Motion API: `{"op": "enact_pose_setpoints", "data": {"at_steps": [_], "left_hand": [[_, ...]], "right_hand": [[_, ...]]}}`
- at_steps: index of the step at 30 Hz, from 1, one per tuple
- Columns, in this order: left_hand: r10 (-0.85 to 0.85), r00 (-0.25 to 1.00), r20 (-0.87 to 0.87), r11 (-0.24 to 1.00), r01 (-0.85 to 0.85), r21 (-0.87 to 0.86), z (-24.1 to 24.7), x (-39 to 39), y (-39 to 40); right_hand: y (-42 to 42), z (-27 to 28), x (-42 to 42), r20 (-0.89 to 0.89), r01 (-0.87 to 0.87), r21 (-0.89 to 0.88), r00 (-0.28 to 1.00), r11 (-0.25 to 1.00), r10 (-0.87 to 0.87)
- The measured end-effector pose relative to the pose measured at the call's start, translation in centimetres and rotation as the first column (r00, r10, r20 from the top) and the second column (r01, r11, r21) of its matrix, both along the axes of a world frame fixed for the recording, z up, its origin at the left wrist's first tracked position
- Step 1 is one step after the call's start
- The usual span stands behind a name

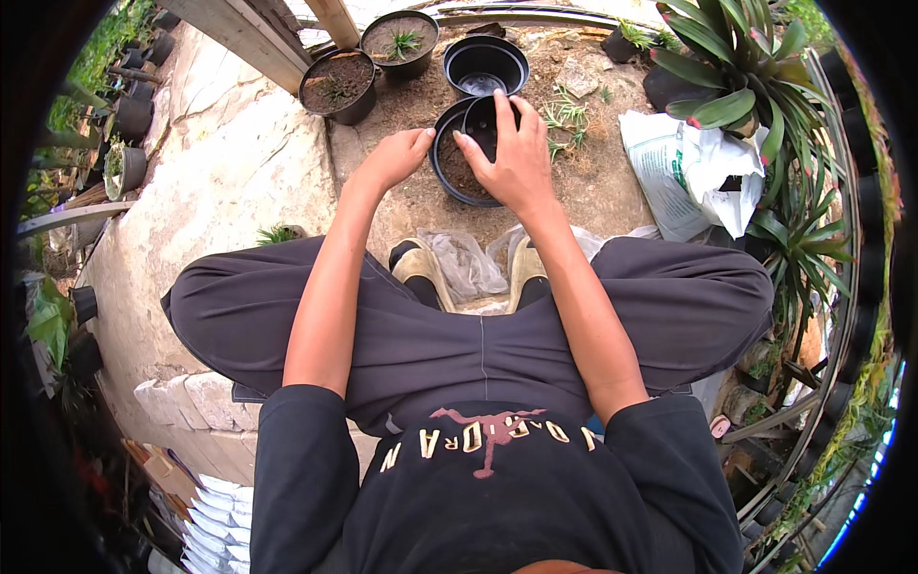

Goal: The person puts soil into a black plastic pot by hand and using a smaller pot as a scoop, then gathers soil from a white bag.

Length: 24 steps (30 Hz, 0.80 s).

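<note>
A round black plastic pot stands on the ground before my feet, with brown soil in it. My left hand touches its left rim, thumb and fingertips together there. A smaller black pot sits inside the larger one, toward its far side. My right hand reaches over this small pot with the thumb and fingers spread across its mouth, holding it; part of it is hidden under the hand. Just beyond stands another black pot with no soil visible inside.
Two soil-filled pots with small plants, one nearer and one farther, stand by a wooden post. Loose green plantlets lie right of the pots. A white printed sack and a large bromeliad are farther right.
</note>
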<state>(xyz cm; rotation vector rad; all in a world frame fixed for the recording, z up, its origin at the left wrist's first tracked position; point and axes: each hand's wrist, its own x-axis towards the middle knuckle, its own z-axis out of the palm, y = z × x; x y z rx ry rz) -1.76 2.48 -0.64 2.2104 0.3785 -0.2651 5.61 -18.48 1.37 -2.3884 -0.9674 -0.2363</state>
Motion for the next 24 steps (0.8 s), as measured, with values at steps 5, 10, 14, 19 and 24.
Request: {"op": "enact_pose_setpoints", "data": {"at_steps": [5, 10, 14, 19, 24], "left_hand": [[0.005, 0.998, -0.064, 0.999, -0.008, -0.050, -1.6, -0.5, 0.6], [0.000, 0.997, -0.075, 0.982, -0.015, -0.190, -2.2, -0.8, 0.9], [-0.015, 0.994, -0.106, 0.976, -0.009, -0.216, -2.8, -0.7, 1.3], [0.001, 0.989, -0.148, 0.949, -0.047, -0.311, -2.7, -0.6, 1.3], [-0.004, 0.982, -0.186, 0.947, -0.056, -0.317, -1.6, -0.8, 1.2]], "right_hand": [[0.8, 0.5, 0.4, -0.083, -0.018, 0.078, 0.996, 0.997, 0.024], [0.9, -0.8, -0.2, -0.011, -0.030, 0.036, 0.999, 0.999, 0.031], [1.2, -0.3, 0.3, -0.084, -0.022, 0.070, 0.996, 0.997, 0.028], [1.0, -1.1, 0.0, -0.080, -0.047, 0.030, 0.996, 0.998, 0.049], [1.6, 0.6, 1.0, -0.085, -0.033, 0.149, 0.995, 0.988, 0.046]]}}
